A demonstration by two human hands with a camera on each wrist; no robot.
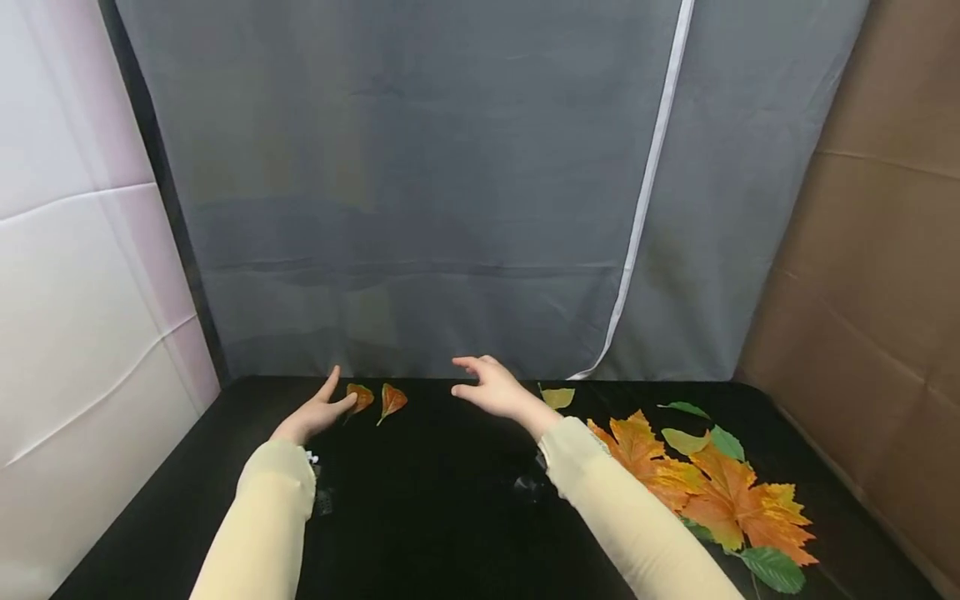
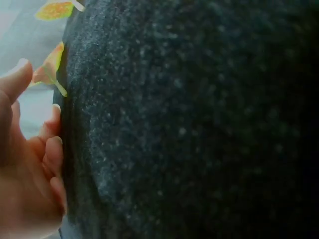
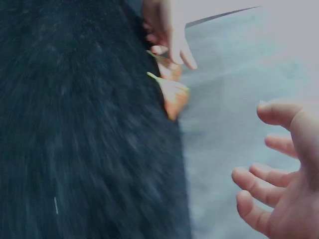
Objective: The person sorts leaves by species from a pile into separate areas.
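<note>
Two small orange leaves lie at the far edge of the black table (image 1: 450, 517). My left hand (image 1: 328, 402) rests low there, fingers straight, its fingertips touching the left orange leaf (image 1: 361, 397); the second orange leaf (image 1: 393, 400) lies free just to the right. In the left wrist view my left hand (image 2: 35, 149) lies beside the table's edge, with a leaf (image 2: 50, 67) beyond the fingers. My right hand (image 1: 471, 378) hovers with loosely spread fingers and holds nothing. The right wrist view shows that hand (image 3: 271, 159) empty, with the free orange leaf (image 3: 174, 94) ahead.
A pale yellow leaf (image 1: 557, 397) lies just right of my right hand. Large orange maple leaves (image 1: 731, 496) and a few green leaves (image 1: 772, 569) are piled at the table's right. A grey curtain (image 1: 450, 208) hangs behind; panels close both sides.
</note>
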